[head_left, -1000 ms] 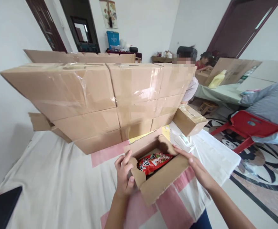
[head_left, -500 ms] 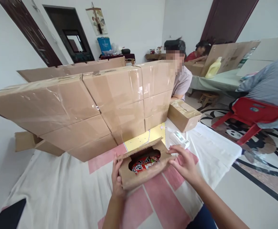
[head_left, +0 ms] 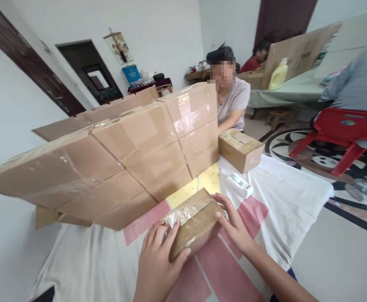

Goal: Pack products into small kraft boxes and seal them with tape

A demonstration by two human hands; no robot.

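Observation:
A small cardboard box (head_left: pixel 196 224) with shiny clear tape along its upper face is between my hands over the cloth-covered table. My left hand (head_left: pixel 160 253) grips its left end, with fingers on the taped top and the thumb along the near side. At the opposite end my right hand (head_left: pixel 234 224) holds the box, thumb on the near top corner and fingers behind. No hole in the box shows from here, and its contents are hidden. Just beyond the right hand lies a white box-shaped item (head_left: pixel 240 185) with a printed label.
A wall of taped cardboard boxes (head_left: pixel 145 147) stands across the table's far side. Another carton (head_left: pixel 242 149) sits at the right rear, near a person (head_left: pixel 234 98) behind the wall. A red chair (head_left: pixel 350 126) with someone seated is off to the right.
The box has been turned over: its oval opening with the red package inside is out of sight, and a taped face is up. My view has tilted.

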